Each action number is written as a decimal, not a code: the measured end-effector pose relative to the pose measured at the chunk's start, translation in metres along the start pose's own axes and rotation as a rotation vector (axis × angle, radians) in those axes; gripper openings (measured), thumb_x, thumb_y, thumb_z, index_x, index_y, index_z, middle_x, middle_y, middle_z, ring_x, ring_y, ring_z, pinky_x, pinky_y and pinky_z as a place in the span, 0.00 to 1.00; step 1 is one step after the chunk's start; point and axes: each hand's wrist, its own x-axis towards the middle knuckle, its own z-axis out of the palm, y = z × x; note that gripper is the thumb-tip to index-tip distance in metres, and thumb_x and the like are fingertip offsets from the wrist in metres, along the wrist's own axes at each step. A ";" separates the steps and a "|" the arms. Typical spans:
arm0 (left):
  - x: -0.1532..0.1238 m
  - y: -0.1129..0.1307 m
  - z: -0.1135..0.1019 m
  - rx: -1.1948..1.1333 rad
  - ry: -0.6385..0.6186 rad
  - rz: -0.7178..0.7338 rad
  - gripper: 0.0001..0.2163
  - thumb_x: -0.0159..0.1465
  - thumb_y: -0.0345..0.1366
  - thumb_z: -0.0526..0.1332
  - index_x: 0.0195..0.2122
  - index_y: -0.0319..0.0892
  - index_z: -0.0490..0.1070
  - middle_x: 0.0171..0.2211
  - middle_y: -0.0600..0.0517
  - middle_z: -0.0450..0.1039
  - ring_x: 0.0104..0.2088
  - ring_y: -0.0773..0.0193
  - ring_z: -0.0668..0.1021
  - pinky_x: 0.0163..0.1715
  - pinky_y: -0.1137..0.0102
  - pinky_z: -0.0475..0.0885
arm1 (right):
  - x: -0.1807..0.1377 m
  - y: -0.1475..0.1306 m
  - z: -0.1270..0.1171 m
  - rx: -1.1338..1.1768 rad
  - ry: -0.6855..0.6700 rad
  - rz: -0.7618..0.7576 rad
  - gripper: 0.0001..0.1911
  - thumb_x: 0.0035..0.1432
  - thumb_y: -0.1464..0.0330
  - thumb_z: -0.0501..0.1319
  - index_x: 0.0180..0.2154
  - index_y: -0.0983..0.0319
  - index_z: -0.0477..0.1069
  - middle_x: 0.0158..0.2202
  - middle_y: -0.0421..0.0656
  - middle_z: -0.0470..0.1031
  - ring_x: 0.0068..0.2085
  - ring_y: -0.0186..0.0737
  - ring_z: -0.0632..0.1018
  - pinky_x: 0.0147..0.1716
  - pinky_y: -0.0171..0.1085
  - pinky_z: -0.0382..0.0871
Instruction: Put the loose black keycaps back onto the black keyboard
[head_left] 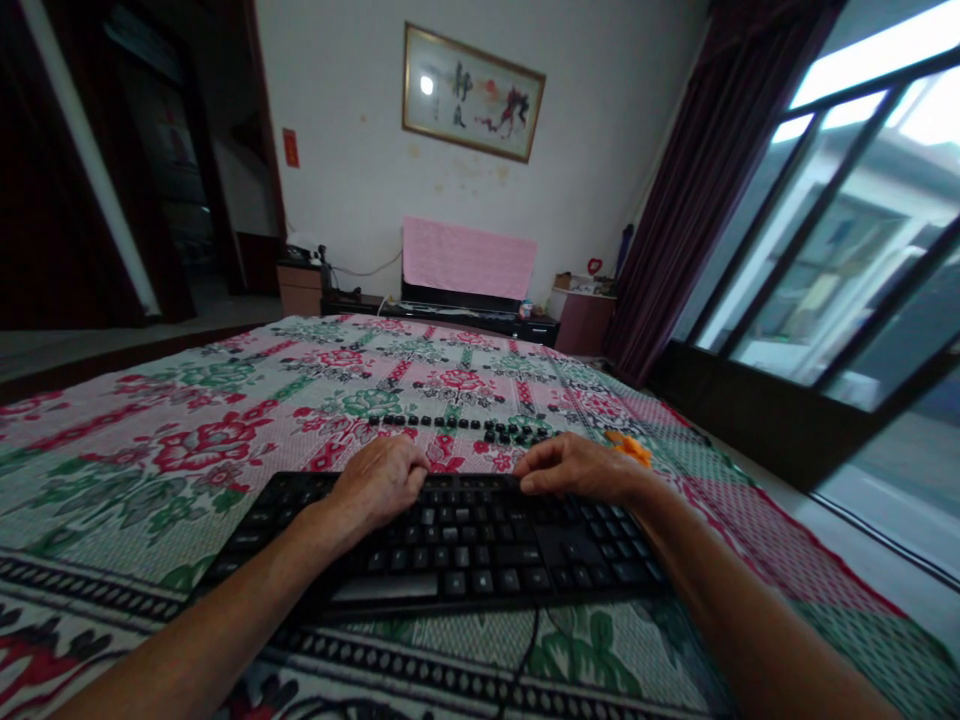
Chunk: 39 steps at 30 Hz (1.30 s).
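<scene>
A black computer keyboard [480, 555] lies on the flowered bedspread, its cable coming off the near side. Over its far edge, left of the middle, my left hand [384, 478] is closed with the fingers curled under; anything in them is hidden. My right hand [574, 466] hovers or rests at the far edge further right, thumb and fingers drawn together at the tips; I cannot make out what they hold. Just beyond the keyboard, several loose black keycaps [440, 422] stand in a row, with more in a cluster near my right hand.
An orange object [630, 448] lies beyond my right wrist. The patterned bedspread [202, 440] covers the surface all around. Further off are a low cabinet with a pink cloth [469, 258] over a screen-like thing, a dark curtain [697, 180] and a window on the right.
</scene>
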 end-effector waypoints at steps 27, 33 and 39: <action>-0.001 0.003 -0.001 0.008 0.001 -0.013 0.11 0.53 0.35 0.50 0.26 0.45 0.73 0.29 0.53 0.72 0.33 0.66 0.71 0.32 0.73 0.61 | 0.003 -0.007 0.016 -0.211 0.057 -0.085 0.12 0.40 0.66 0.59 0.31 0.63 0.71 0.27 0.38 0.73 0.28 0.32 0.71 0.25 0.30 0.61; -0.001 0.001 0.000 0.015 0.017 0.020 0.11 0.54 0.35 0.50 0.26 0.45 0.72 0.29 0.52 0.72 0.32 0.65 0.71 0.32 0.72 0.62 | 0.002 -0.009 0.017 -0.244 0.041 -0.093 0.11 0.41 0.67 0.59 0.31 0.63 0.71 0.27 0.39 0.72 0.28 0.32 0.70 0.25 0.29 0.61; 0.000 0.001 0.000 0.006 0.014 0.012 0.10 0.53 0.34 0.51 0.27 0.45 0.72 0.29 0.53 0.72 0.33 0.65 0.71 0.33 0.72 0.62 | 0.002 -0.010 0.018 -0.258 0.070 -0.097 0.11 0.40 0.68 0.60 0.30 0.64 0.71 0.27 0.39 0.72 0.28 0.32 0.70 0.25 0.29 0.61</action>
